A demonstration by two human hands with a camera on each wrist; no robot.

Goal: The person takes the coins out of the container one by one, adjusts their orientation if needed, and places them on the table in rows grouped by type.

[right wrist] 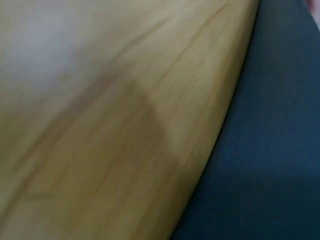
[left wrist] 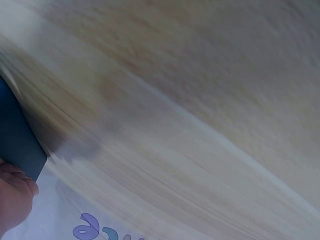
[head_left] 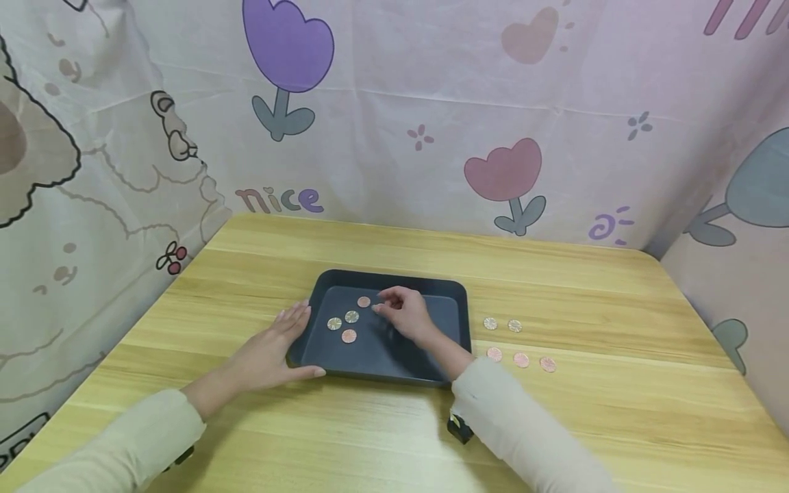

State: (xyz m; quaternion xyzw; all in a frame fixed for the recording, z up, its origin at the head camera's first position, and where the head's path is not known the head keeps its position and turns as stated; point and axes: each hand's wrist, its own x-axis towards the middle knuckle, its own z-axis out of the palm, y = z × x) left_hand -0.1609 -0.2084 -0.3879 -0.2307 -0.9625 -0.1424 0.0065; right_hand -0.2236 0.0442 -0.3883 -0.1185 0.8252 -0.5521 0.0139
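A dark rectangular tray (head_left: 394, 375) lies on the wooden table. Over its middle is my right hand (head_left: 407, 315), thumb and index finger pinching a small coin (head_left: 375, 308), seen nearly edge-on. My left hand (head_left: 271, 349) rests against the tray's left end, fingers extended along the side wall and thumb by the front edge. Inside the tray, left of the right hand, lie several coins: a copper coin (head_left: 364, 301), a silvery coin (head_left: 352, 317), a gold-toned coin (head_left: 334, 324) and another copper coin (head_left: 348, 336). In the left wrist view the left hand (left wrist: 15, 195) shows partly, at the tray corner (left wrist: 20, 140).
On the table (head_left: 604, 308) right of the tray, two pale coins (head_left: 490, 323) sit in a back row. Three copper coins (head_left: 520, 360) form a row in front of them. A printed cloth (head_left: 382, 89) hangs behind the table. The right wrist view shows tabletop (right wrist: 100, 125) and tray wall (right wrist: 265, 130).
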